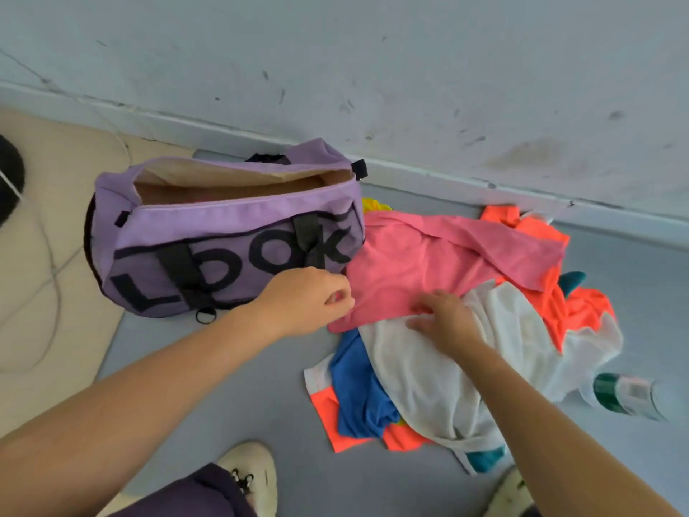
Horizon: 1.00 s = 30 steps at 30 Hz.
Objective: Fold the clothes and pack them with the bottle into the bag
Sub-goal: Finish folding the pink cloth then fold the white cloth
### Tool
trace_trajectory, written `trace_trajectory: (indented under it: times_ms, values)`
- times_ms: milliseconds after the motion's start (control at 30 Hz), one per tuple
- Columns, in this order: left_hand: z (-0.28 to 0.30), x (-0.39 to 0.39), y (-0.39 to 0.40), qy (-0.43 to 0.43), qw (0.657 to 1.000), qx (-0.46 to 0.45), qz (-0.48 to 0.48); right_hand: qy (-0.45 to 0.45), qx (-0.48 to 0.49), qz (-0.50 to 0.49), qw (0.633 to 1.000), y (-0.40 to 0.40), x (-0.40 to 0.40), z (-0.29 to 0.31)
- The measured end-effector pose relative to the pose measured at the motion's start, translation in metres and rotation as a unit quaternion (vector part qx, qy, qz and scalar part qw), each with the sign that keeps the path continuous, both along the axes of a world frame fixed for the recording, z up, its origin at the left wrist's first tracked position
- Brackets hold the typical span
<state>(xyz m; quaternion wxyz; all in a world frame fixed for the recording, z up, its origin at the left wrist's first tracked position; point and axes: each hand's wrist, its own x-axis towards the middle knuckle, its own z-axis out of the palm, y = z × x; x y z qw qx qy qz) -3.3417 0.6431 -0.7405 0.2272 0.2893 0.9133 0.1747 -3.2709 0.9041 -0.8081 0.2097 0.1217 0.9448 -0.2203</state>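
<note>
A purple duffel bag (223,233) with black letters stands unzipped on the grey floor by the wall. To its right lies a heap of clothes: a pink garment (421,263) on top, a white one (428,382), a blue one (358,389) and orange ones (570,304). My left hand (309,300) has its fingers curled at the pink garment's left edge and seems to pinch it. My right hand (443,319) lies with spread fingers where the pink and white garments meet. A clear bottle (626,397) with a green band lies on its side right of the heap.
A scuffed wall (373,69) runs behind the bag and clothes. A beige mat (44,255) with thin cables covers the floor at left. My two light shoes (257,475) are at the bottom edge. Bare grey floor (231,386) lies in front of the bag.
</note>
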Motion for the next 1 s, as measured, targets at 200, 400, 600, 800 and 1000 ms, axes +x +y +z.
trace_trajectory:
  times_ms: [200, 400, 600, 800, 1000]
  values:
    - [-0.024, 0.007, 0.031, -0.052, 0.998, 0.031, 0.018, 0.106, -0.035, -0.017, 0.994, 0.009, -0.001, 0.0]
    - [-0.05, 0.017, 0.066, -0.17, 0.978, 0.089, 0.088, 0.051, -0.095, -0.006, 0.994, -0.001, -0.002, -0.007]
    - [-0.065, 0.022, 0.065, -0.16, 0.965, 0.17, 0.119, 0.165, -0.119, -0.028, 0.979, -0.003, -0.013, 0.011]
    - [-0.017, 0.026, 0.082, -0.128, 0.942, 0.268, 0.155, 0.194, -0.235, -0.032, 0.952, 0.0, -0.001, 0.08]
    - [0.076, 0.021, 0.067, -0.161, 0.933, 0.308, 0.089, 0.171, -0.302, -0.047, 0.937, 0.002, 0.009, 0.157]
